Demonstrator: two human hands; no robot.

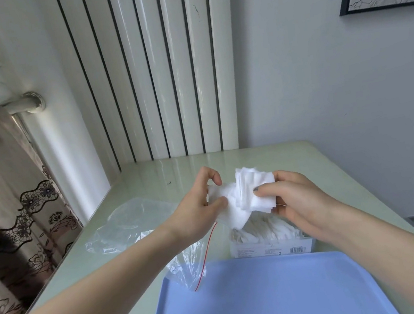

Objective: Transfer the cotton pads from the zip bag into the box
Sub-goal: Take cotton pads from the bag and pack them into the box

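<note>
Fingers (pixel 218 203) of both hands pinch cotton pads (pixel 247 196) (above box (pixel 269 247)).

Cotton pads (pixel 249 193) white; zip bag (pixel 129 223) clear, red seal line; tray (pixel 264 302) pale blue; table (pixel 268 158) pale green; curtain (pixel 6 215) brown, floral lace.

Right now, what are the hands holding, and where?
A stack of white square cotton pads: left hand pinches its left end, right hand grips its right side.
</note>
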